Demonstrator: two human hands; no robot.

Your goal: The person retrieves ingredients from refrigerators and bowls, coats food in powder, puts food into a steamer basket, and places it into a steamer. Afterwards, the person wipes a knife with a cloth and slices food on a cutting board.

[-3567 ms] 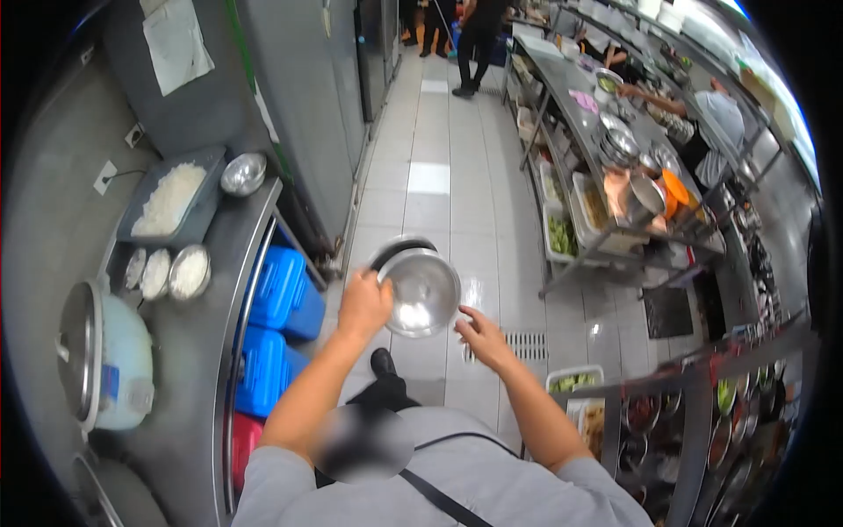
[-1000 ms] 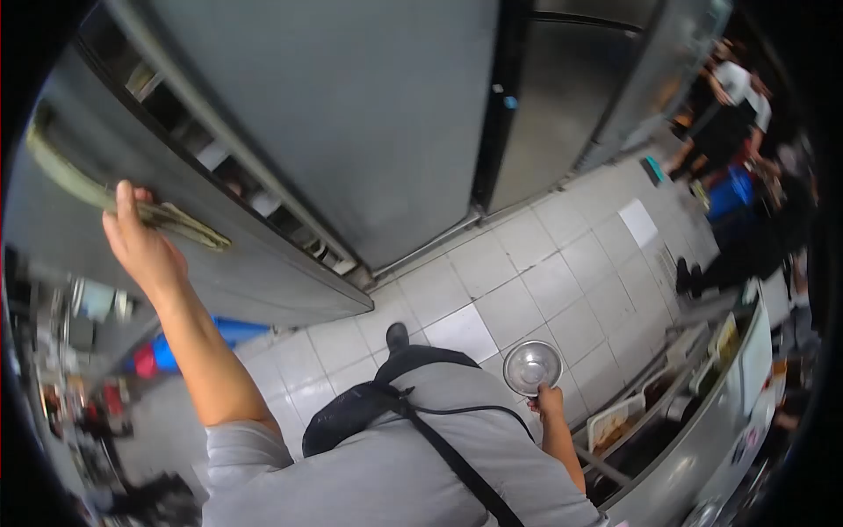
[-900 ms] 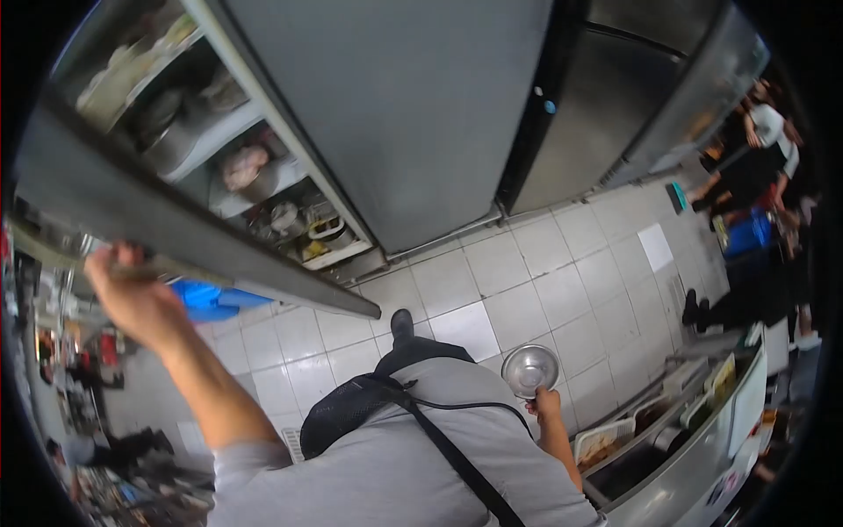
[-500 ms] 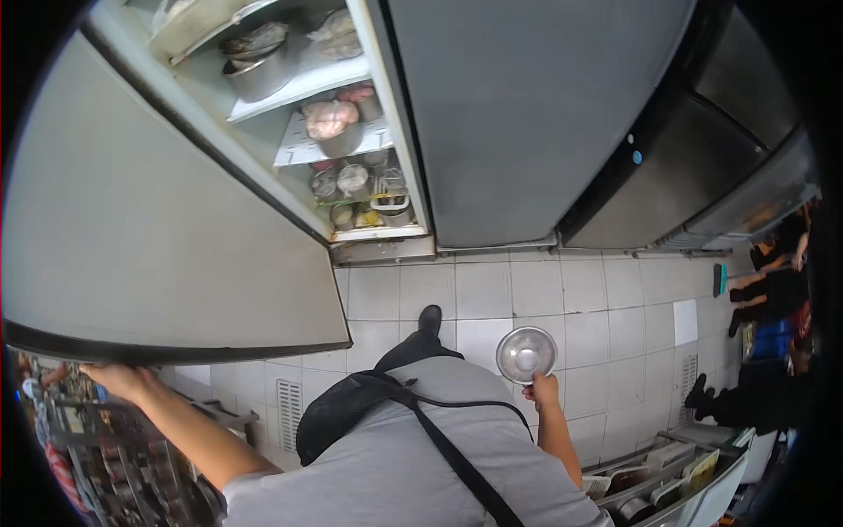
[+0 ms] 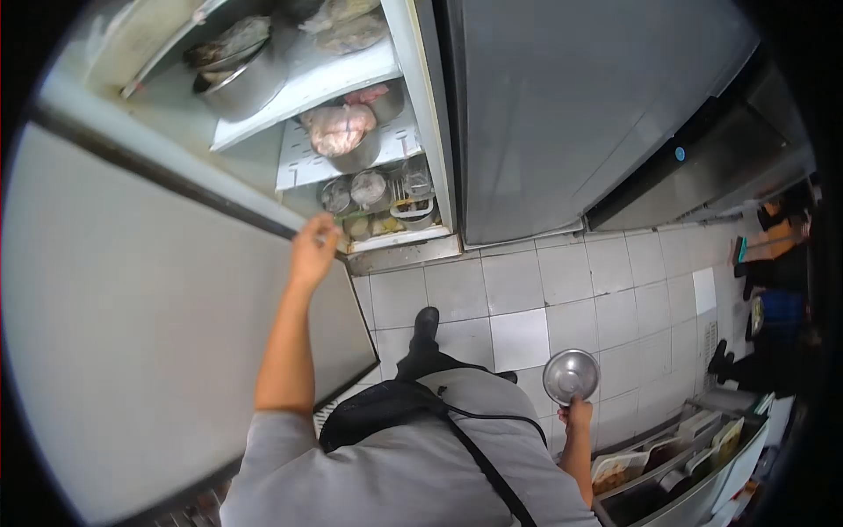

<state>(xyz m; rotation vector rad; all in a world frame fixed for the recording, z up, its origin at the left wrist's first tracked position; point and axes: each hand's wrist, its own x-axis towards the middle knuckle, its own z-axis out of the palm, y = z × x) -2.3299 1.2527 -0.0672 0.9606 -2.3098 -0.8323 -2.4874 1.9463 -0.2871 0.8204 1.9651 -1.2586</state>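
Note:
My right hand [image 5: 576, 413] grips the rim of a round stainless steel bowl [image 5: 571, 373], which is held out over the tiled floor. No contents can be made out in the bowl. My left hand [image 5: 314, 250] is raised in front of the lower part of an open fridge, between its door [image 5: 158, 325] and the shelves. Its fingers are slightly bent and apart, with nothing seen in them. Just past those fingers, the bottom shelf holds several containers, among them a covered round tub [image 5: 370, 188] and a pot with a white handle [image 5: 413, 213].
Higher up, a metal pot [image 5: 246, 83] and a pot with bagged pale meat [image 5: 341, 132] stand on fridge shelves. A closed grey door [image 5: 588, 114] adjoins on the right. A counter with food trays [image 5: 619, 470] lies at lower right. Other people [image 5: 764, 360] stand at far right.
My left hand has left the fridge door's outer edge and moved right and up to the fridge opening. The door stands wider open. My right hand keeps hold of the bowl.

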